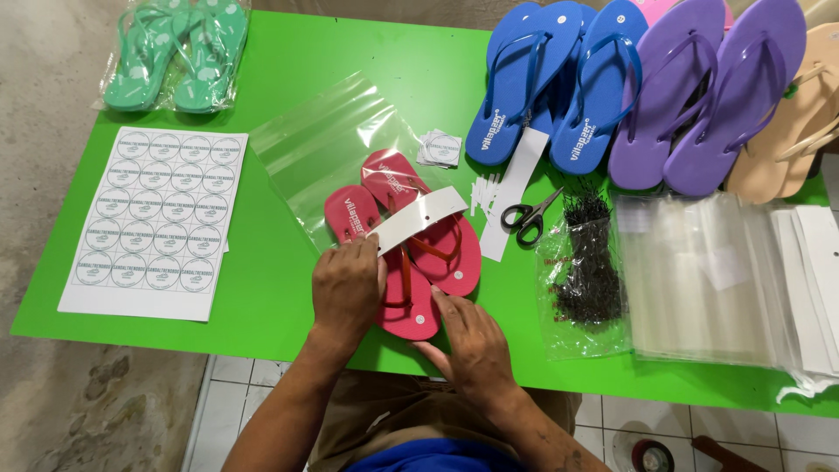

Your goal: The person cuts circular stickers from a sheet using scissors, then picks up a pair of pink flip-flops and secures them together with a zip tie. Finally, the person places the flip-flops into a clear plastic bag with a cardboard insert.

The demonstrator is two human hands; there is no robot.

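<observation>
right hand [472,345]: near edge of the tabletop, fingers flat and open, tips resting on the heel of the near flip-flop; grips nothing, just pins it down.
left hand [347,288]: fingers curled, pinching the near-left end of the white card strip [419,218] against the straps.
pair of red rubber flip-flops [419,249]: centre of the bright green tabletop [271,288], side by side, toes pointing far-left, partly lying on the bag. Card strip runs across both.
step, my read: fitting the strip over the pair. Keep the right hand pressing so the soles don't drift apart; keep the strip square across both straps and taut; line up the heels before securing.
risk: strip creases if pulled at an angle; soles slide on the slick plastic underneath.
clear plastic bag [336,144]: flat, just beyond the pair to the far left, touching it.
sheet of round white stickers [157,218]: left, well apart from the hands.
black-handled scissors [527,217]: just right of the pair, closed as far as I can tell.
bag of black plastic ties [590,262]: right of the scissors.
stack of clear bags [708,280]: right side.
small pile of loose stickers [440,147]: beyond the pair.
blue flip-flops [559,79], purple flip-flops [699,87], beige flip-flops [800,114]: far right row.
bagged green flip-flops [175,52]: far left corner.
</observation>
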